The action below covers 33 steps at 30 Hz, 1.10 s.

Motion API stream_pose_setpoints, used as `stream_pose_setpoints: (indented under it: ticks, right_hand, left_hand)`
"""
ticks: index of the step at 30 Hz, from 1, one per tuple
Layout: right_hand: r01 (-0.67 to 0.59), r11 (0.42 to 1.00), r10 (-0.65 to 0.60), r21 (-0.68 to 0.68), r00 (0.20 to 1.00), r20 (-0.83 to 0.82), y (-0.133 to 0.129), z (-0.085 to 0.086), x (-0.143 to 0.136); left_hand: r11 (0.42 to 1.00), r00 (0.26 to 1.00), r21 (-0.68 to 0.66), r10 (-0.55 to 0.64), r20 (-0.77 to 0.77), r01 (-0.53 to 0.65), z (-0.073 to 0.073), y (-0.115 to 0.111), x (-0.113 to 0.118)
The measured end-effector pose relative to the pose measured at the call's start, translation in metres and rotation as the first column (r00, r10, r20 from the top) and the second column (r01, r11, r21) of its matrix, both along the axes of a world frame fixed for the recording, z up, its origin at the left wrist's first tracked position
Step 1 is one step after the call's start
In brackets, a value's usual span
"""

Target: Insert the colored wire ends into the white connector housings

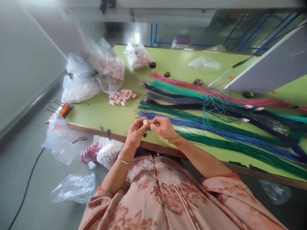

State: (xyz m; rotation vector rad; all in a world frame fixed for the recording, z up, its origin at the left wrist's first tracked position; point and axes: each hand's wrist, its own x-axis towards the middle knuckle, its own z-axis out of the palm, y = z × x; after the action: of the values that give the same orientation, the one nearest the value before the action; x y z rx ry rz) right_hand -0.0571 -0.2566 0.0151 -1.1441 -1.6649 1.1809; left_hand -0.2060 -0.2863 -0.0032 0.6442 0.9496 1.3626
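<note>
Near the table's front edge, my left hand (136,132) pinches a small white connector (145,122). Just to its right, my right hand (163,127) is closed on the end of a green wire (149,125), which meets or nearly meets the connector; the exact contact is too small to tell. Bundles of green wires (216,146), blue wires (192,123), teal wires (177,88) and pink wires (182,83) lie to the right. A loose pile of white and pink connectors (122,96) sits beyond my left hand.
Bags of connectors (137,57) stand at the back left of the green table (96,116). Black tape rolls (198,82) lie behind the wires. An orange holder with metal prongs (63,110) is at the left corner. A slanted panel (271,60) rises at right.
</note>
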Motion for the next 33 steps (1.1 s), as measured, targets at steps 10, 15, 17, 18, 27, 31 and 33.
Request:
stream_pose_setpoints:
  ticks: [10, 15, 17, 18, 27, 31, 33]
  right_hand:
    - [-0.122, 0.982, 0.1, 0.142, 0.984, 0.15, 0.0, -0.008, 0.004]
    - [-0.133, 0.968, 0.066, 0.211, 0.953, 0.297, -0.009, -0.012, -0.002]
    - [-0.13, 0.957, 0.029, 0.26, 0.934, 0.357, -0.012, -0.015, -0.005]
    - [-0.137, 0.949, 0.018, 0.285, 0.923, 0.384, -0.013, -0.016, -0.007]
    - [-0.209, 0.937, 0.083, 0.28, 0.912, 0.402, -0.008, -0.008, -0.003]
    - [-0.199, 0.946, 0.085, 0.256, 0.913, 0.398, -0.014, -0.013, -0.004]
    - [-0.183, 0.948, 0.063, 0.259, 0.909, 0.412, -0.015, -0.016, -0.005]
  left_hand:
    - [0.996, 0.995, -0.045, 0.072, -0.063, -0.075, 0.004, -0.002, 0.005]
    - [0.991, 0.977, -0.006, 0.134, -0.168, -0.137, 0.0, -0.012, 0.009]
    - [0.986, 0.964, -0.004, 0.16, -0.213, -0.165, -0.003, -0.015, 0.011]
    - [0.985, 0.96, -0.01, 0.166, -0.227, -0.173, -0.004, -0.016, 0.011]
    - [0.985, 0.968, 0.011, 0.171, -0.186, -0.172, 0.0, -0.014, 0.003]
    - [0.983, 0.97, -0.01, 0.18, -0.166, -0.184, -0.001, -0.018, 0.009]
    - [0.983, 0.969, -0.021, 0.175, -0.177, -0.181, -0.003, -0.019, 0.01]
